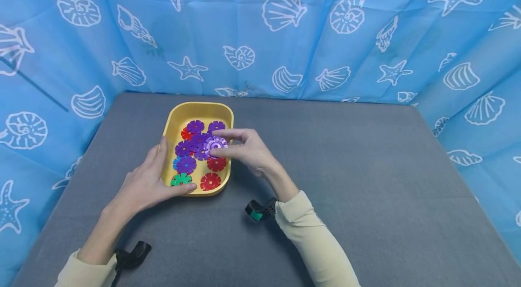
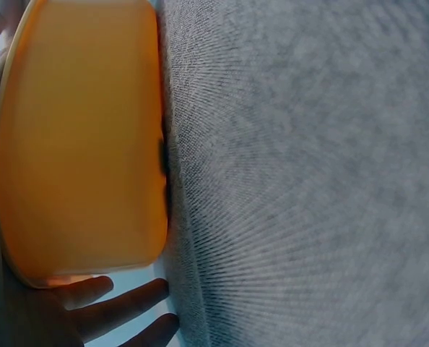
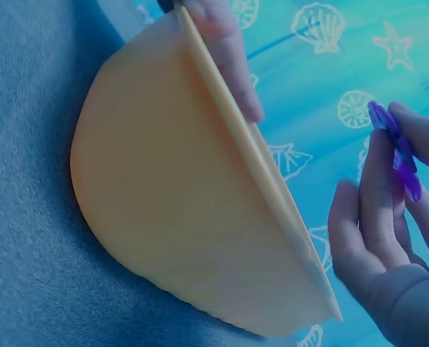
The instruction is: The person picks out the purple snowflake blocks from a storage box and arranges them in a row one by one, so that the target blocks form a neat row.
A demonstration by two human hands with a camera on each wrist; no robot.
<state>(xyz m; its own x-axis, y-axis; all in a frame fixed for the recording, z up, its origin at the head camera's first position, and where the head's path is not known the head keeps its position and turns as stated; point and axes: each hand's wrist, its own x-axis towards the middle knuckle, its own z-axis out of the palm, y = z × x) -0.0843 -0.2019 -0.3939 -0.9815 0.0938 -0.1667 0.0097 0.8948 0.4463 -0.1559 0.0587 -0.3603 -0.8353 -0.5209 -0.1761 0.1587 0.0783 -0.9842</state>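
Note:
My left hand [image 1: 148, 181] steadies the near left corner of a yellow plastic tray [image 1: 179, 117], thumb over the near rim and straight fingers along the outer left wall. In the left wrist view, its fingertips [image 2: 120, 311] extend past the end of the tray. Over the tray's right side, my right hand [image 1: 248, 149] pinches a shiny purple snowflake disc [image 1: 215, 143] between thumb and fingers. Edge-on in the right wrist view, purple discs [image 3: 395, 148] show at the fingertips. Below lie several purple discs [image 1: 186, 165], red discs [image 1: 210, 181] and a green disc [image 1: 181, 180].
The tray stands on a grey cloth-covered table [image 1: 366, 178], toward its far left. A blue curtain [image 1: 260, 16] with white shell and starfish prints hangs behind and at the sides. Black wrist mounts [image 1: 260, 210] sit under both sleeves.

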